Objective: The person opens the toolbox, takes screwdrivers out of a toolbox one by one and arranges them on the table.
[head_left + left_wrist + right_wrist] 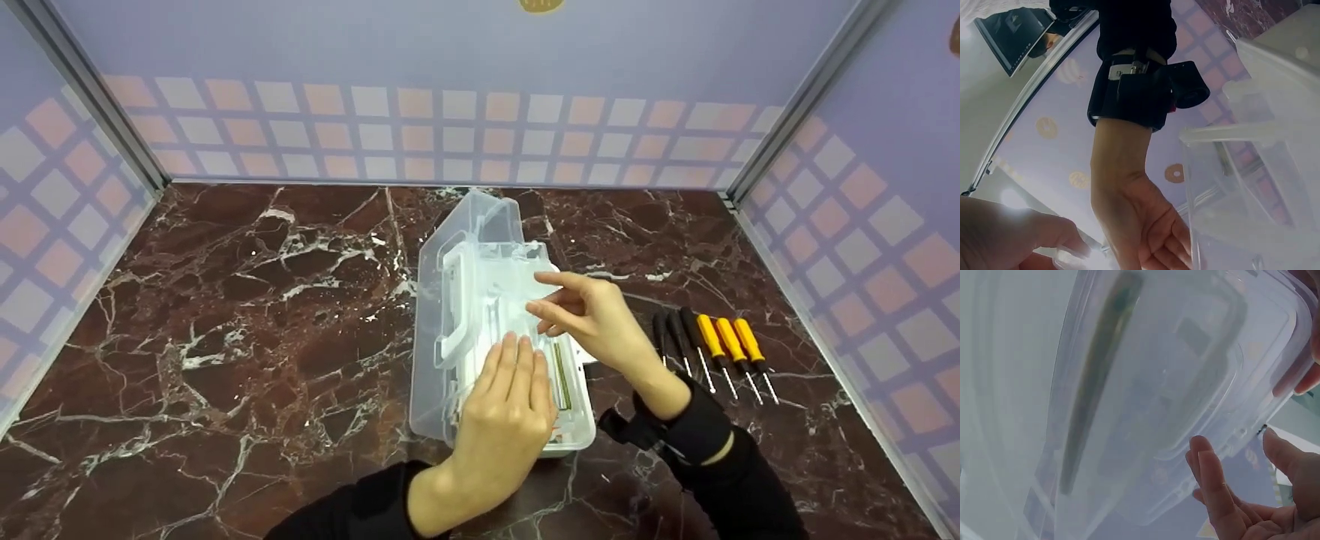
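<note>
A clear plastic toolbox (587, 427) stands at the middle of the table, its lid (429, 345) swung up on the left. Inside lies a translucent tray (514, 281). My left hand (506, 420) reaches over the near end, long fingers stretched forward. In the left wrist view its thumb (1044, 228) and a finger pinch a clear plastic piece (1069, 259); which part of the toolbox that is, I cannot tell. Over the right side hovers my right hand (592, 319), fingers apart and loosely bent, holding nothing. A gold-green rod (562, 375) lies lengthwise in the toolbox.
Right of the toolbox, several screwdrivers lie in a row: black-handled ones (679, 337) beside yellow-handled ones (729, 341). The marbled tabletop (285, 360) is bounded by lilac panels (450, 67) at the back and both sides.
</note>
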A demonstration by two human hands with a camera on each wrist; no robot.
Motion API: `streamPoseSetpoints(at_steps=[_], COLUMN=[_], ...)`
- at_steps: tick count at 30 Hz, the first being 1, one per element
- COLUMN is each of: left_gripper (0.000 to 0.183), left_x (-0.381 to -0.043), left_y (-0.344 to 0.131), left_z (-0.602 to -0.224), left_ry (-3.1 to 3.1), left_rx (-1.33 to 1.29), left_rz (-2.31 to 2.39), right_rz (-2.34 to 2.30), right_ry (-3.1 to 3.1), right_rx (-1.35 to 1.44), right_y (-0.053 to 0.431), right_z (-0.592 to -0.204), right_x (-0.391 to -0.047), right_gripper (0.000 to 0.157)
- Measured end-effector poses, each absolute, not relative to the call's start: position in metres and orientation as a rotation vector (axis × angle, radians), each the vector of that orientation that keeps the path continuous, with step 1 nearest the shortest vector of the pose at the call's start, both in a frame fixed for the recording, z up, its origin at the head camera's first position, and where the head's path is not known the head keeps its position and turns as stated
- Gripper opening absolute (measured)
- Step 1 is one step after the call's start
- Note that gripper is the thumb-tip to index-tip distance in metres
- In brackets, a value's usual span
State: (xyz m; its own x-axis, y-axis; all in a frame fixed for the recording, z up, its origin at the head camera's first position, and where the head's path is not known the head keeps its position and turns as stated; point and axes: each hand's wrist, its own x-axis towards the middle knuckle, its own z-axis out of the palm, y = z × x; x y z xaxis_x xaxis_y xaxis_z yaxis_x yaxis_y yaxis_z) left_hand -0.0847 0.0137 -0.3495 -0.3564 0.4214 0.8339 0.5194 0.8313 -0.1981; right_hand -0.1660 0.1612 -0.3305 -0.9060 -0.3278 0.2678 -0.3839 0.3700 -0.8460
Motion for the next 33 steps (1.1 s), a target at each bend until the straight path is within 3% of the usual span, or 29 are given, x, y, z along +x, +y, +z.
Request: streamPoseSetpoints(at_steps=[8,14,25,33], left_gripper=[0.027,0.03,0.069,0.07], left_x=[-0.083,-0.085,-0.117,-0.131], left_y=[0.014,-0.005,-0.071,-0.073], left_z=[-0.352,-0.348,-0.362,-0.379], left_ry=[-2.07,-2.067,-2.752,-2.819], left_rx=[-0.866,-1.099,-0.469,-0.488], left_rz=[-0.016,-0.459,-1.027,-1.326], right_rz=[1.621,1.646,1.579,1.534], right_ry=[-2.518,-2.557,-2.649,-2.702], right_rx=[0.622,0.6,0.558,0.512], right_y=[0.159,0.167,0.183,0.198], right_z=[-0.337,-0.338,-0.345,-0.359], right_x=[-0.168,-0.167,-0.164,-0.164], right_gripper=[0.043,0.04,0.036,0.031])
